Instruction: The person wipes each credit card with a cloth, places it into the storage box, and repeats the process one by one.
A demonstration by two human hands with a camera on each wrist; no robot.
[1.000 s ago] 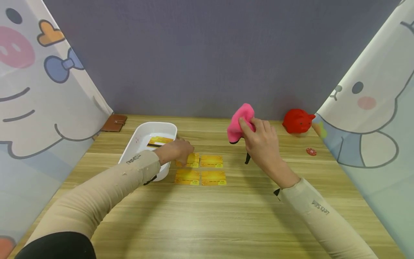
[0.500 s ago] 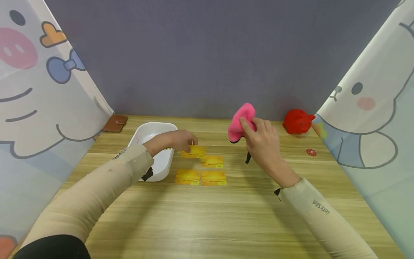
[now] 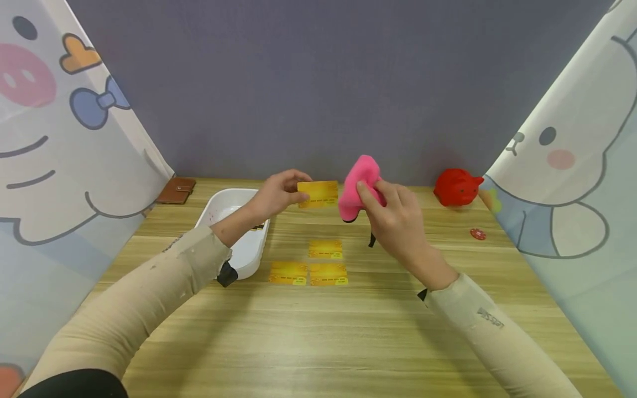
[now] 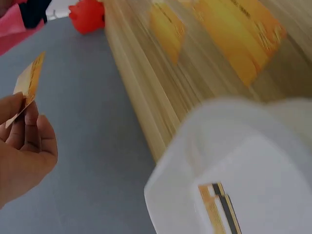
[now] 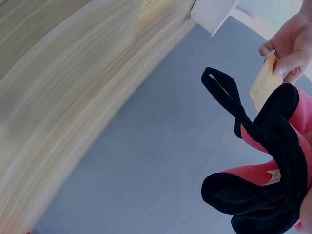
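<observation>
My left hand point(image 3: 278, 193) pinches a yellow bank card point(image 3: 318, 193) between thumb and fingers, holding it up beside the pouch. My right hand point(image 3: 398, 218) grips a soft pink pouch point(image 3: 359, 190) with black edging and a dangling black loop. The right wrist view shows the pouch's black-trimmed mouth point(image 5: 287, 156) with folds gaping, and the held card just behind it. Below on the table lie three more yellow cards, one behind point(image 3: 325, 249) and two in front, a left one point(image 3: 288, 272) and a right one point(image 3: 328, 274).
A white tray point(image 3: 239, 191) under my left forearm holds a card with a dark stripe point(image 4: 219, 207). A brown wallet point(image 3: 176, 190) lies at the back left. A red piggy bank point(image 3: 458, 188) and a red poker chip point(image 3: 478, 234) are at the right. A grey partition point(image 3: 308, 110) rises behind.
My left hand has picked the back-left card off the table and carried it up and right towards the pouch. My right hand has shifted slightly left with the pouch.
</observation>
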